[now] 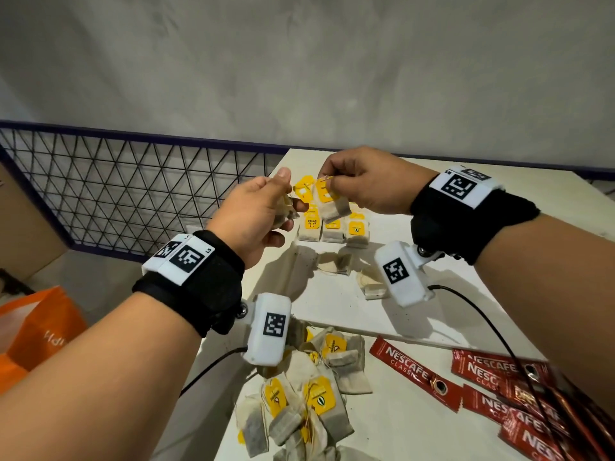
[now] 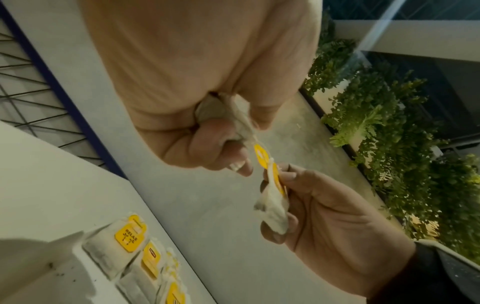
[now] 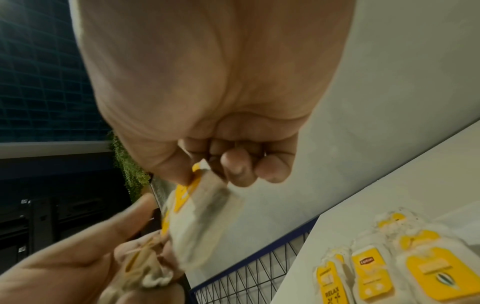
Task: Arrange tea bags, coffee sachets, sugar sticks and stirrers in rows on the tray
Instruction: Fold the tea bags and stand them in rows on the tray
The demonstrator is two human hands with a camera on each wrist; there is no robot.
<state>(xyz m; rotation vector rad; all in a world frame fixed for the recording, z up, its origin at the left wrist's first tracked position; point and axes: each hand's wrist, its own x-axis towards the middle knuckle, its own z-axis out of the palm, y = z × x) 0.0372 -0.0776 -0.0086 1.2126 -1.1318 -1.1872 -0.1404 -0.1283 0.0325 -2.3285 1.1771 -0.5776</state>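
Note:
Both hands are raised above the white tray [image 1: 346, 314]. My left hand [image 1: 290, 194] grips a crumpled tea bag [image 1: 283, 212], seen in the left wrist view as the bag [image 2: 233, 121] inside the curled fingers [image 2: 207, 148]. My right hand [image 1: 327, 185] pinches a second tea bag [image 1: 334, 206] by its yellow-tagged top; the right wrist view shows this bag [image 3: 205, 222] hanging under the fingers [image 3: 233, 168]. The two bags' tags and strings lie close together between the hands. A row of tea bags [image 1: 332, 227] lies at the tray's far edge.
Two untagged tea bags [image 1: 334, 262] lie loose mid-tray. A heap of tea bags [image 1: 309, 394] sits on the table in front of the tray, with red Nescafe sachets [image 1: 499, 387] to its right. A wire-mesh fence [image 1: 133, 194] runs left; an orange bag [image 1: 36, 327] lies on the floor.

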